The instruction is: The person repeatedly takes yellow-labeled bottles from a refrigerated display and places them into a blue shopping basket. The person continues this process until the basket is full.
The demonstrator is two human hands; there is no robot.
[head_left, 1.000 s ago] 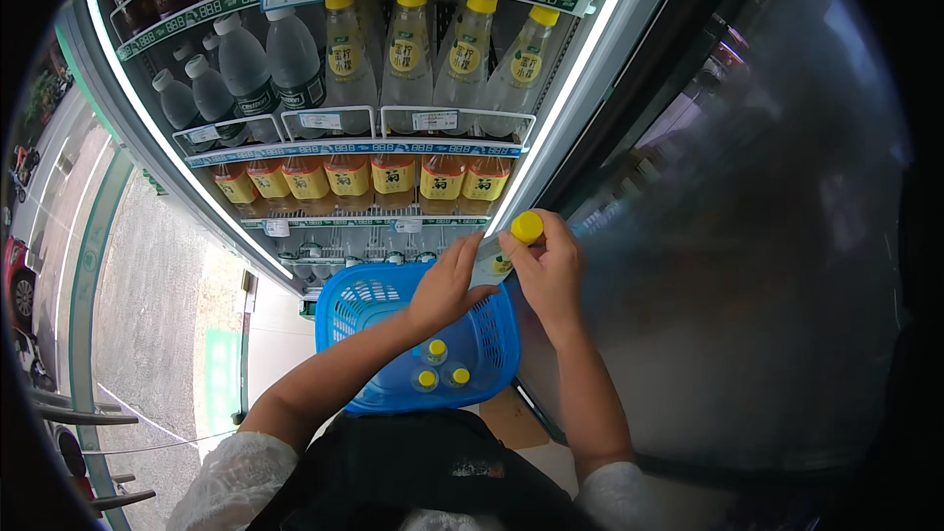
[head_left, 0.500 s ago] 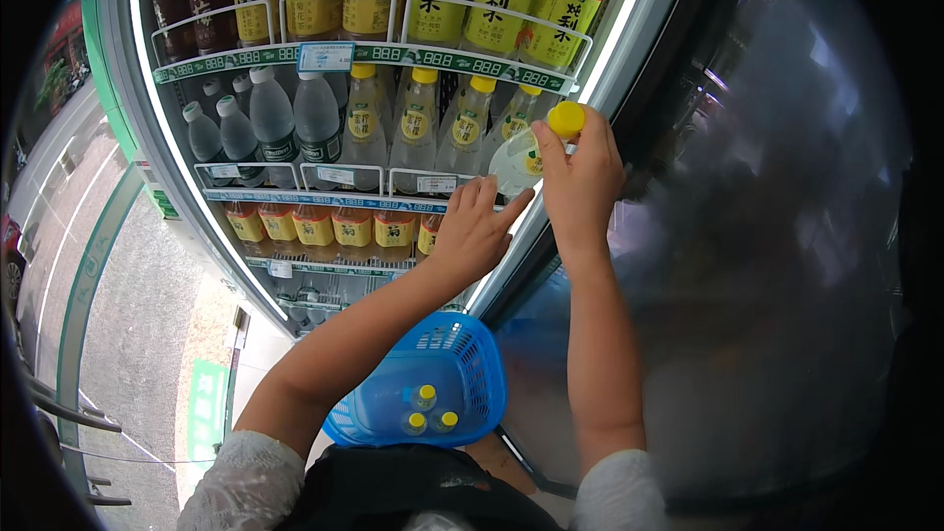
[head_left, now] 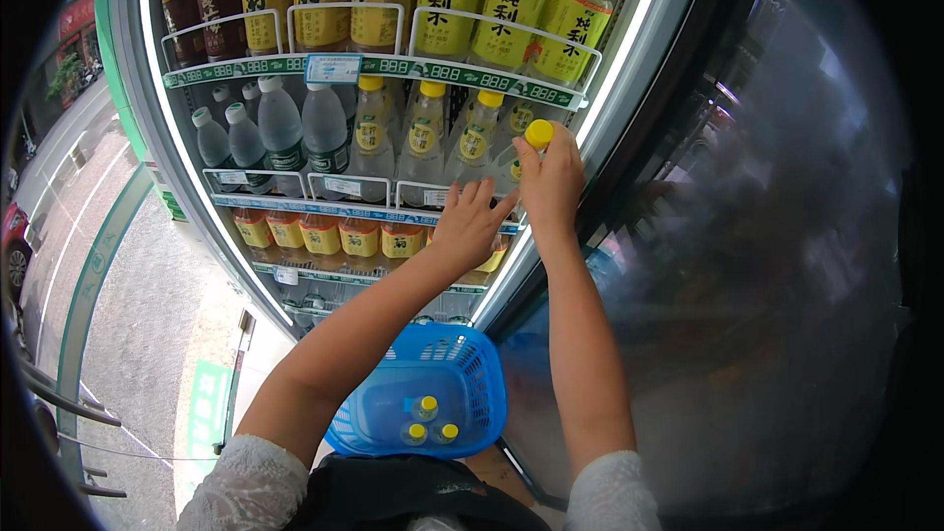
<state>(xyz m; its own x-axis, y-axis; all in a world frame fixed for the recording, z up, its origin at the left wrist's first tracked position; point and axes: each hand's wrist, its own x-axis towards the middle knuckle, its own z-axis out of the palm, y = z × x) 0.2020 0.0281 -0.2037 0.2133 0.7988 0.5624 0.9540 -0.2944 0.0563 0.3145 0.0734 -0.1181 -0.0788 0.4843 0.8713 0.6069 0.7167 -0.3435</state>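
My right hand point(head_left: 553, 177) grips a clear drink bottle with a yellow cap point(head_left: 538, 134) by its neck, at the right end of the cooler's middle shelf. The fingers hide part of the bottle. My left hand point(head_left: 470, 226) is open, its fingers spread by the wire rail at the front of that shelf, just left of the held bottle. Similar yellow-capped bottles point(head_left: 423, 138) stand behind the rail. A blue plastic basket point(head_left: 482, 374) sits low in front of me, with three yellow-capped bottles point(head_left: 417, 432) inside.
The upper shelf carries yellow-labelled bottles point(head_left: 511, 15) and dark ones. Water bottles point(head_left: 283, 128) stand left on the middle shelf; amber drinks point(head_left: 320, 236) fill the one below. A glass door point(head_left: 728, 315) stands open at right. Pavement point(head_left: 138, 295) lies at left.
My right hand has moved left with the bottle, bringing it from the cooler's right edge to over the shelf. My left hand stays near the rail with its fingers spread.
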